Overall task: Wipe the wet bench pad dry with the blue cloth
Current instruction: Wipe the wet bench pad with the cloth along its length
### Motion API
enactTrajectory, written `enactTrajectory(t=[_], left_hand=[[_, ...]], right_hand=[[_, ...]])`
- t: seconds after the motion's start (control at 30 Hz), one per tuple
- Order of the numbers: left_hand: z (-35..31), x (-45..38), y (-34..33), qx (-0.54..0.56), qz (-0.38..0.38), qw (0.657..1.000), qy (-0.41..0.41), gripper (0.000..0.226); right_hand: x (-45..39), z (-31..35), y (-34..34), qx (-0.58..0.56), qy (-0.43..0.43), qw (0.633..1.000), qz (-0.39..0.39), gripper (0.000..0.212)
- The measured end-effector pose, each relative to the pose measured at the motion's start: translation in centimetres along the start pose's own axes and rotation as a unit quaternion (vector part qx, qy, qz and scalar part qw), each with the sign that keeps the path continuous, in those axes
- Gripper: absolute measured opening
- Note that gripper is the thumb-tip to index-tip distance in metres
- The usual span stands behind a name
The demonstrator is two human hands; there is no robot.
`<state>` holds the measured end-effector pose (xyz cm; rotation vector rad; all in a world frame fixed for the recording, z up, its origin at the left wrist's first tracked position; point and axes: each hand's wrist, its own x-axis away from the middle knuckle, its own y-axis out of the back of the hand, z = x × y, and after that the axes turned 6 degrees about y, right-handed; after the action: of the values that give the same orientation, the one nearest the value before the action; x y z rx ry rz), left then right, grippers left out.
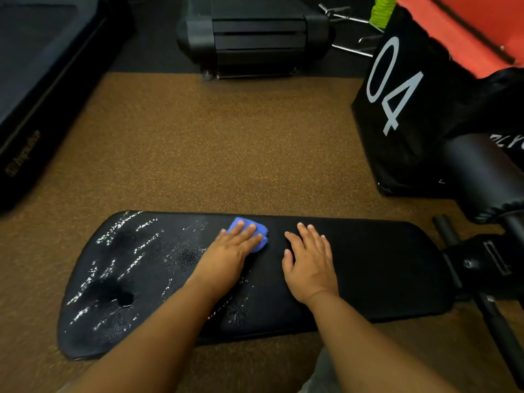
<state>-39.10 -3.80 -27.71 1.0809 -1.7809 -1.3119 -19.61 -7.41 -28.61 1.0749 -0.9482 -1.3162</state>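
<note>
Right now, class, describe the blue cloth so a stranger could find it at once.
Find the long black bench pad on the brown floor. Near its far edge, mid-length, the left hand presses on the blue cloth, the only bright blue thing there.

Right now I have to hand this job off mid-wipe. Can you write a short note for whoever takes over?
Left hand: flat, fingers straight, pressing the blue cloth onto the bench pad near its far edge, mid-length.
Right hand: flat on the pad, holding nothing.
Done: the pad's right half looks dry and matte.
Left: the water droplets across the left half, plus a patch near the front edge under the left forearm. Wipe leftward from the cloth.
</note>
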Motion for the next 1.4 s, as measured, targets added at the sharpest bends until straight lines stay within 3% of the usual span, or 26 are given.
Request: enactTrajectory(t=[0.07, 0.1, 0.23, 0.3, 0.43, 0.5, 0.63, 0.7, 0.83, 0.9, 1.07, 1.13, 1.2, 1.3, 1.4], left_hand=[[-0.2, -0.7, 0.3, 0.008, -0.001, 0.995, 0.098, 0.051], [-0.9, -0.9, 0.3, 0.016, -0.003, 0.994, 0.108, 0.052], [-2.7, 0.9, -1.5, 0.005, 0.03, 0.997, -0.072, 0.048], [-1.3, 1.6, -1.1, -0.01, 0.023, 0.994, -0.103, 0.05], [1.0, 0.8, 0.3, -0.017, -0.015, 0.997, 0.078, 0.061], [0.1, 0.6, 0.2, -0.005, -0.001, 0.994, 0.106, 0.06], [-2.9, 3.1, -1.5, -0.039, 0.034, 0.997, -0.061, 0.054], [-2.6, 4.2, -1.1, -0.057, 0.039, 0.993, -0.091, 0.054], [0.2, 3.1, 0.6, -0.072, 0.006, 0.996, 0.055, 0.061], [0.3, 2.9, 0.5, -0.06, 0.009, 0.995, 0.077, 0.063], [-2.6, 8.4, -0.2, -0.051, 0.03, 0.989, -0.133, 0.054], [-2.3, 9.9, 0.3, -0.038, 0.041, 0.986, -0.16, 0.055], [-0.9, 9.3, 0.2, -0.066, 0.023, 0.99, -0.119, 0.056], [-0.7, 6.8, 0.4, -0.059, 0.037, 0.998, 0.008, 0.056], [-2.7, 7.5, -0.4, -0.039, 0.048, 0.998, -0.014, 0.055]], right_hand=[[0.0, 0.0, -0.1, 0.001, -0.001, 1.0, 0.002, 0.052], [0.0, 0.0, -0.1, 0.0, -0.002, 1.0, 0.002, 0.051], [0.0, 0.0, 0.1, -0.011, 0.0, 1.0, 0.006, 0.046], [0.0, -0.2, 0.1, -0.015, 0.001, 1.0, 0.004, 0.044], [-0.1, -0.1, 0.3, -0.022, 0.002, 1.0, 0.005, 0.044], [-0.1, 0.0, 0.3, -0.015, 0.001, 1.0, 0.01, 0.045], [-0.1, 0.1, 0.4, -0.014, -0.001, 1.0, 0.012, 0.045], [0.0, 0.0, 0.4, -0.013, -0.001, 1.0, 0.014, 0.045], [0.0, 0.0, 0.5, -0.02, 0.002, 1.0, 0.017, 0.045], [-0.1, 0.0, 0.4, -0.015, 0.001, 1.0, 0.018, 0.045], [-0.1, 0.1, 0.4, -0.009, 0.0, 1.0, 0.012, 0.045], [-0.1, 0.1, 0.4, -0.003, 0.0, 1.0, 0.015, 0.045], [-0.1, 0.0, 0.5, -0.001, -0.001, 1.0, 0.018, 0.045], [-0.1, 0.1, 0.4, 0.003, -0.004, 1.0, 0.019, 0.045], [-0.1, 0.2, 0.4, 0.008, -0.004, 1.0, 0.018, 0.045]])
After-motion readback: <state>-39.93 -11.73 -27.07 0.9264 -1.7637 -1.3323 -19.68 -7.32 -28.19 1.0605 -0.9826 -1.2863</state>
